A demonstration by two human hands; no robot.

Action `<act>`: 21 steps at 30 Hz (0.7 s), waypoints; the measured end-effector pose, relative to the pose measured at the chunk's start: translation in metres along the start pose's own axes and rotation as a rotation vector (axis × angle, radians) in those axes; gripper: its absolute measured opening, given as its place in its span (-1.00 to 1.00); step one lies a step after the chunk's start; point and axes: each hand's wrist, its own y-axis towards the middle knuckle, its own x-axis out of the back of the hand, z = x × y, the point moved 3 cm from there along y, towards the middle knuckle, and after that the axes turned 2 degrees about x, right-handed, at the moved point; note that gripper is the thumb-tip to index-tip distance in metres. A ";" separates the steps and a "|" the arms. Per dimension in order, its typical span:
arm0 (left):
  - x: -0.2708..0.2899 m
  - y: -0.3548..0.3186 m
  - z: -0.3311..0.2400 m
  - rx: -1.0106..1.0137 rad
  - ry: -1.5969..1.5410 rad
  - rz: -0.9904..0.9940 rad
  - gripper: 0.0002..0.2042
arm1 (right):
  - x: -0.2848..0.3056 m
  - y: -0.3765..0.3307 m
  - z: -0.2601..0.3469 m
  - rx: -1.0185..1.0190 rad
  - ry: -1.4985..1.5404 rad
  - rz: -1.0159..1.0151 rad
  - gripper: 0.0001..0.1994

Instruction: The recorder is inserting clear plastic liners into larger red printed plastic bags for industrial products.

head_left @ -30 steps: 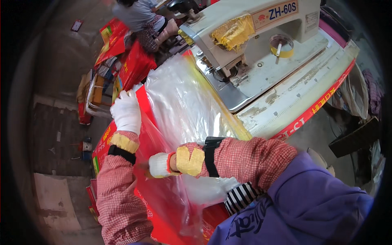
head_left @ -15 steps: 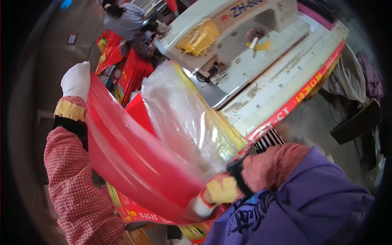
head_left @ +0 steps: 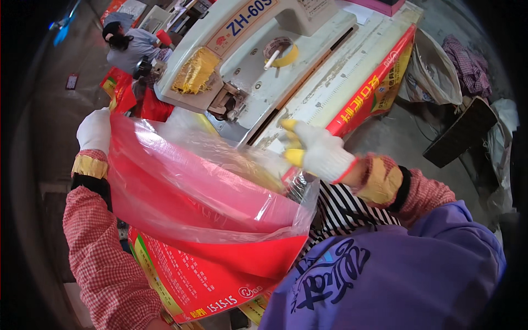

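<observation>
Dim workshop, grey floor around a pale desk. Red bag is off the desk's left end, in front of the wearer, spread wide and sagging, pinkish clear film lying across it. Lower panel printed, with a green-yellow band; can't tell if it's the same bag.

Left hand, white glove: grip closed on the bag's upper left corner, raised, well out from the desk. Right hand, white glove with yellow fingertips: grip loose, fingers apart and partly curled, nothing in it, over the desk's near left corner. Bit blurred; can't tell if it touches the film below.

Black-and-white striped cloth just below the right hand, by the purple top.

On the desk: sewing machine, yellow wrap on its head. Tape roll on the machine's flat bed, white stick leaning on it. Red printed strip along the desk's near long edge.

Past that edge: whitish sack, dark board. Beyond the far left: another person, more red bags.
</observation>
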 end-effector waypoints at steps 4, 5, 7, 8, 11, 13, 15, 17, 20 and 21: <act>-0.001 0.000 -0.019 0.012 -0.028 0.043 -0.77 | -0.027 0.045 0.044 0.132 -0.513 0.314 -0.07; -0.001 0.001 -0.025 -0.014 -0.016 0.038 -0.77 | -0.034 0.054 0.037 0.051 -0.474 0.369 -0.14; 0.001 0.001 -0.027 -0.032 0.005 0.041 -0.76 | -0.046 0.061 0.038 0.072 -0.443 0.396 -0.19; 0.002 0.002 -0.028 -0.034 0.005 0.037 -0.75 | -0.049 0.063 0.039 0.090 -0.415 0.418 -0.24; -0.010 0.005 -0.026 -0.017 -0.006 0.048 -0.74 | -0.041 0.040 0.067 0.111 -0.203 0.417 -0.32; -0.019 0.005 -0.026 -0.017 -0.018 0.049 -0.74 | -0.048 0.025 0.069 0.023 0.205 0.455 -0.36; -0.026 0.006 -0.027 -0.020 -0.049 0.016 -0.74 | -0.070 0.021 0.060 -0.096 0.088 0.534 -0.40; -0.022 0.010 -0.035 -0.056 -0.056 0.028 -0.75 | -0.094 0.026 0.030 -0.252 -0.094 0.617 -0.53; -0.022 0.019 -0.033 -0.073 -0.139 0.039 -0.78 | -0.100 0.036 0.025 -0.233 -0.273 0.750 -0.56; -0.021 0.022 -0.026 -0.050 -0.222 0.032 -0.80 | -0.098 0.041 0.035 -0.047 -0.512 0.719 -0.59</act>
